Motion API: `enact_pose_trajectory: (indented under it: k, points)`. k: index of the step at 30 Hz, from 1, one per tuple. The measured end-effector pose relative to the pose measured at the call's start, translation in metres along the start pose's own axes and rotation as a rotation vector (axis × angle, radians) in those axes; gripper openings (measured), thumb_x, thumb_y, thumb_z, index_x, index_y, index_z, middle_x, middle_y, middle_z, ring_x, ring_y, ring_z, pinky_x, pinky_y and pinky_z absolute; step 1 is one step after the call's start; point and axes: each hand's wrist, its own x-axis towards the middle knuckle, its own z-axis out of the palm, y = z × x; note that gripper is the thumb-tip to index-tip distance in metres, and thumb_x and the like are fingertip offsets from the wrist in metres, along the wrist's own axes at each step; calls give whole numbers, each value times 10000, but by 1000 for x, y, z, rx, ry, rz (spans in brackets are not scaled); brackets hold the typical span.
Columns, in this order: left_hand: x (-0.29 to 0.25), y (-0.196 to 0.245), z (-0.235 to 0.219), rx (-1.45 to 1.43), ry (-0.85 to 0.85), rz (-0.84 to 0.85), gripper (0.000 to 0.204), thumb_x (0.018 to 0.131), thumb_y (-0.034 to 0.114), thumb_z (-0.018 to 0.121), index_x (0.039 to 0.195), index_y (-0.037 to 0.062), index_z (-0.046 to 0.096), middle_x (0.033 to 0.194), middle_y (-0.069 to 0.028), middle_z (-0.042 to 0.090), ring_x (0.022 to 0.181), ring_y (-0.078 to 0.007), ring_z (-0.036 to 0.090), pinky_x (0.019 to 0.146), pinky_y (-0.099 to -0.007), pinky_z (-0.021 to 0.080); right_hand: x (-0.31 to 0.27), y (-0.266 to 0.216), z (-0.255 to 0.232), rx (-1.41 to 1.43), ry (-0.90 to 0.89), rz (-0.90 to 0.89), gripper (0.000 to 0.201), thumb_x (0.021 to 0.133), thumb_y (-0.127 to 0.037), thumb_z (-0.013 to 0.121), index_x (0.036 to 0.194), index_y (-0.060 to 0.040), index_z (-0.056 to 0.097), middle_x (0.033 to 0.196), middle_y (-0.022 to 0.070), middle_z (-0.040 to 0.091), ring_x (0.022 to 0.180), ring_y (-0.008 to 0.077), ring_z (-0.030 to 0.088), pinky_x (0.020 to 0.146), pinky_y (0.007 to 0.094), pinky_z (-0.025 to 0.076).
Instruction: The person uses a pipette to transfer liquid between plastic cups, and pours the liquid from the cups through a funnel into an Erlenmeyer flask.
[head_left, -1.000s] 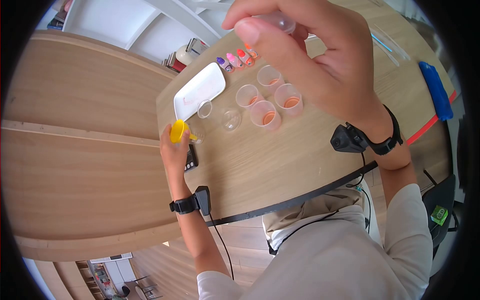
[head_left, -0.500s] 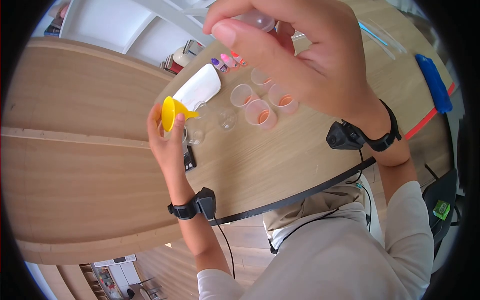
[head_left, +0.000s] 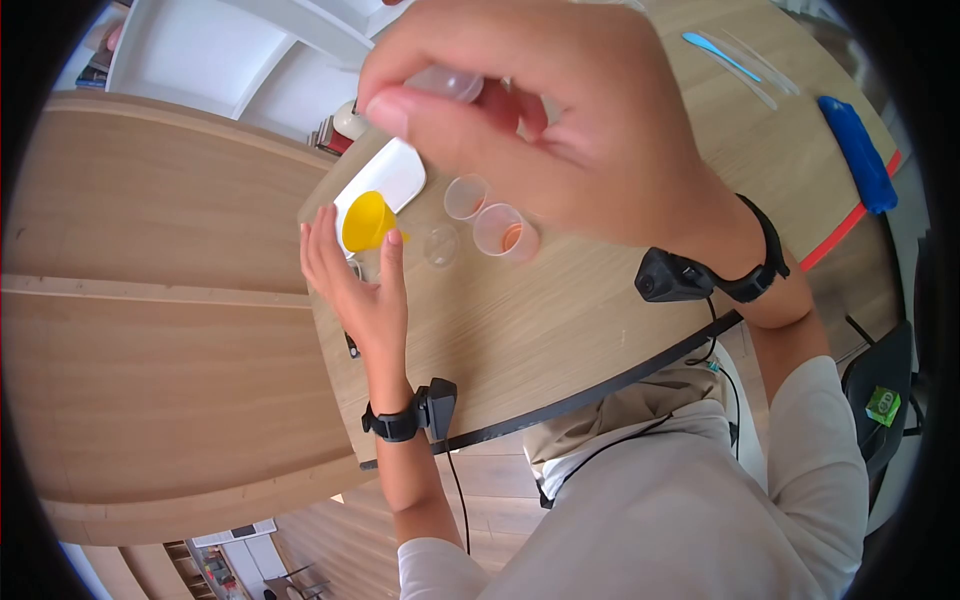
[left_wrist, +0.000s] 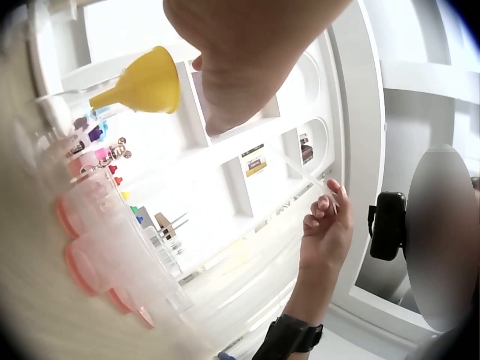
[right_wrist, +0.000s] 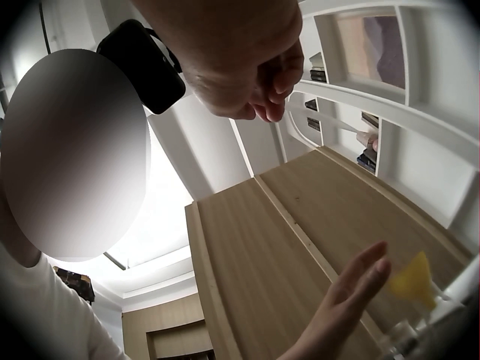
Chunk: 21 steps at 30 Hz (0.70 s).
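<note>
Up close to the head camera, my right hand [head_left: 560, 130] pinches the clear soft bulb of a plastic dropper [head_left: 447, 84] between thumb and fingers. Its thin stem [left_wrist: 300, 171] shows in the left wrist view. My left hand [head_left: 365, 300] has its fingers spread beside a yellow funnel [head_left: 366, 222], with a gap to it in both wrist views. The funnel is upright, spout down among clear vessels. A round clear vessel [head_left: 440, 246] stands nearby. Translucent cups [head_left: 507, 232] holding a little orange-red liquid stand beyond; my right hand hides some of them.
A white tray [head_left: 400, 178] lies behind the funnel. Small dye bottles with coloured caps [left_wrist: 95, 135] stand near the cups. A blue stick [head_left: 722, 55] and a blue roll [head_left: 858, 155] lie at the right. A black device [head_left: 352, 346] is partly hidden by the left forearm.
My left hand raised the funnel, brought it over toward the clear vessels and has let go of it, fingers now spread. My right hand moved left in the head view, still pinching the dropper.
</note>
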Motion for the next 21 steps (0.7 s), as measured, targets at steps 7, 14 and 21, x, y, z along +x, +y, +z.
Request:
enact_pose_trajectory:
  k: [7, 14, 21]
  points:
    - [-14, -17, 0, -108, -9, -47, 318, 969, 134, 551, 1260, 8, 551, 1130, -133, 606, 1072, -251, 547, 938, -358, 419, -6, 3, 11, 6, -102, -106, 64, 892, -105, 634, 895, -57, 676, 709, 2, 644, 421, 57, 554, 385, 193, 337]
    - [-52, -35, -14, -115, 18, -65, 234, 989, 11, 447, 1156, 8, 612, 864, -85, 626, 782, -160, 580, 714, -290, 470, -37, 21, 14, -144, -212, -117, 89, 881, -82, 623, 944, -59, 682, 773, 22, 654, 564, 96, 595, 472, 222, 418]
    - [-22, -28, -3, -84, -40, 53, 357, 825, -145, 497, 1119, 16, 622, 782, -126, 577, 733, -261, 570, 696, -357, 470, -46, 31, 21, -159, -115, -3, 73, 862, -136, 653, 922, -107, 685, 676, -1, 619, 546, 125, 529, 503, 274, 403]
